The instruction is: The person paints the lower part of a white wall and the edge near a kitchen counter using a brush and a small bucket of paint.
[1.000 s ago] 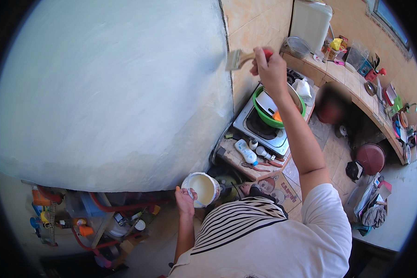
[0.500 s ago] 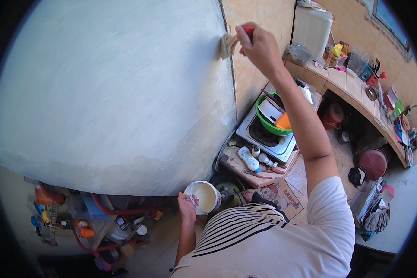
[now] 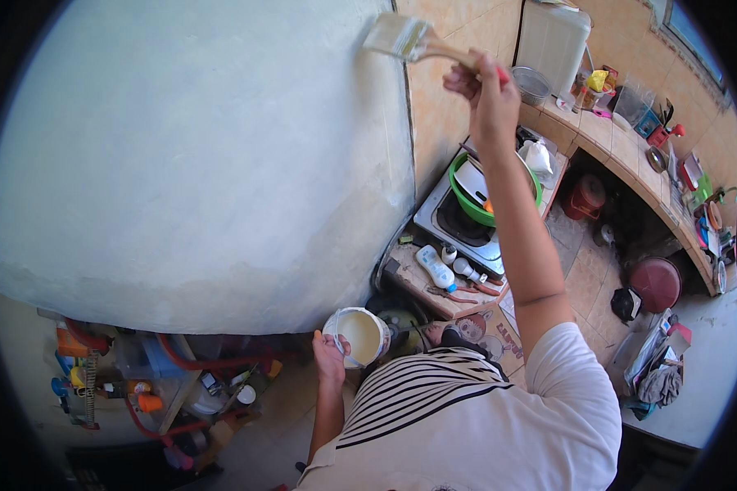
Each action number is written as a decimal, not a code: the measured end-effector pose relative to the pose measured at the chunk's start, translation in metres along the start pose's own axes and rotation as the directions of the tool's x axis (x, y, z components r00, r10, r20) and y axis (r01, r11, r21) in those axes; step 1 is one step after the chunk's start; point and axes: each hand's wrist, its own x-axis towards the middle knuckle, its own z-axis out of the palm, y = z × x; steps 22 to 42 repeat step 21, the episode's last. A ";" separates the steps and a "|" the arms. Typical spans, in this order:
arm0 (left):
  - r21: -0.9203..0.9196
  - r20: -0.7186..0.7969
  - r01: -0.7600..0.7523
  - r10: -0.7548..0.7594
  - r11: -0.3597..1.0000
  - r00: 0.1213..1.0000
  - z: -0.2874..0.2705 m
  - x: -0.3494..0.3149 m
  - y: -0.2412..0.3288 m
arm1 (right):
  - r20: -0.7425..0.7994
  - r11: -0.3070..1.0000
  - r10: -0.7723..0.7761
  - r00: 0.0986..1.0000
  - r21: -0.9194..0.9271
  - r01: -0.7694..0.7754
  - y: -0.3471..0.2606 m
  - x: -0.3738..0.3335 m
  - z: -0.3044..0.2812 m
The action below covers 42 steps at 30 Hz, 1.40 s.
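The left hand grips a small round tub of creamy paint, held low and level so nothing spills. Above, the right hand is closed around the wooden handle of a flat brush, its bristles apparently touching the smooth pale wall beside rough tan tiles.

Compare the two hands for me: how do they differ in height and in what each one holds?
The right hand is raised high on an outstretched arm, while the left hand stays low near the body. The right hand grips a paintbrush whose bristles meet the pale wall; the left hand holds a small paint pot of cream paint by its rim. Both are bare and closed on a painting tool.
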 end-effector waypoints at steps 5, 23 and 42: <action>0.026 -0.049 0.000 0.002 1.000 0.999 0.003 -0.006 0.003 | -0.103 0.929 0.351 0.931 0.166 -0.332 0.101 -0.096 -0.063; 0.058 -0.016 0.032 -0.031 0.998 0.999 -0.006 -0.008 0.005 | -0.331 0.728 0.686 0.648 0.326 -0.604 0.234 -0.239 -0.181; 0.058 -0.016 0.032 -0.031 0.998 0.999 -0.006 -0.008 0.005 | -0.331 0.728 0.686 0.648 0.326 -0.604 0.234 -0.239 -0.181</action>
